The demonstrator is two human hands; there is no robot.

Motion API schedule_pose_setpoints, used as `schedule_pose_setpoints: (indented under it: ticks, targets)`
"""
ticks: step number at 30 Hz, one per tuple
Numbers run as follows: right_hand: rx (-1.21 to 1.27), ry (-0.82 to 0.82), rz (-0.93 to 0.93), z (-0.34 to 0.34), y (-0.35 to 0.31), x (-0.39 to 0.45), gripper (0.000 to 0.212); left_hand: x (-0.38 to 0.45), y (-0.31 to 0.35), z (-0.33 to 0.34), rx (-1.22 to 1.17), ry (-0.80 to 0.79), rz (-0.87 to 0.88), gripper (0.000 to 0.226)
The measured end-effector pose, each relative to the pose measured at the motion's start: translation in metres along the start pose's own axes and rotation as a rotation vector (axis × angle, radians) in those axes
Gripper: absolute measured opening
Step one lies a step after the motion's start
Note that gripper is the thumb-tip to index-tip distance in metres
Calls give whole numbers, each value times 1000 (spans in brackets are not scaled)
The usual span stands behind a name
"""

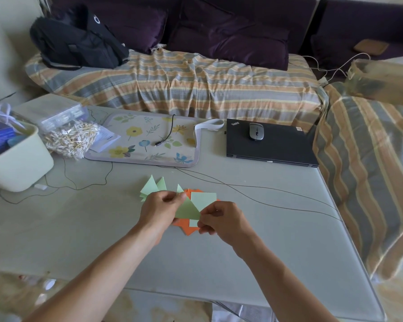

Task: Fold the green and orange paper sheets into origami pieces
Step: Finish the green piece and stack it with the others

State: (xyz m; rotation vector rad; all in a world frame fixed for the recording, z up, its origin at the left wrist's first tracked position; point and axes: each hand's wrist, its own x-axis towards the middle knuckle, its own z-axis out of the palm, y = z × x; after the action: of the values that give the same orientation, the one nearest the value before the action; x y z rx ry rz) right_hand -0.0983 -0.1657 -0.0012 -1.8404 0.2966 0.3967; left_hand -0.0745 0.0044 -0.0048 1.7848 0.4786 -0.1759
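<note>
- A pale green folded triangle [188,209] is pinched by the left hand [159,209] and right hand [221,220] above orange sheets [188,230].
- "ThinkPad" is read on the black laptop [269,142].

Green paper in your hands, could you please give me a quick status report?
Left hand and right hand both pinching the green triangle. Held above orange sheets and green squares; finished green pieces behind. Nothing blocking.

Both forearms reach forward, left hand [159,209] and right hand [221,219] close together, fingers pinching.
</note>
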Motion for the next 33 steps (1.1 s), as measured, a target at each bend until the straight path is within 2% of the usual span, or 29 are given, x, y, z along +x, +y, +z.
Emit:
schedule_pose_setpoints:
  ticks: [3,6,13,16,19,22,24,27,30,33]
  targets:
    - [-11,51,49,12,6,14,8,4,-8,-7,99,-62,-140,10]
    - [-51,91,80,28,10,27,8,6,-16,-15,195,-53,-217,8]
    - [-13,132,28,71,-10,45,9,18,-21,-32,208,32,-185,11]
    - [70,77,5,86,-18,50,7,23,-24,-40,204,60,-202,9]
    - [-14,44,-31,93,-19,53,14,25,-24,-45,186,60,-224,7]
    - [-58,97,-74,87,-19,54,19,24,-23,-50,195,41,-225,13]
    - [-166,179,-116,78,-15,57,23,24,-23,-52,206,24,-213,13]
    - [-464,290,-187,62,-4,63,29,23,-23,-50,216,13,-190,13]
    - [-745,319,-159,49,7,61,42,23,-25,-46,215,10,-180,11]
    - [-877,310,-144,42,16,56,48,22,-24,-42,216,6,-172,4]
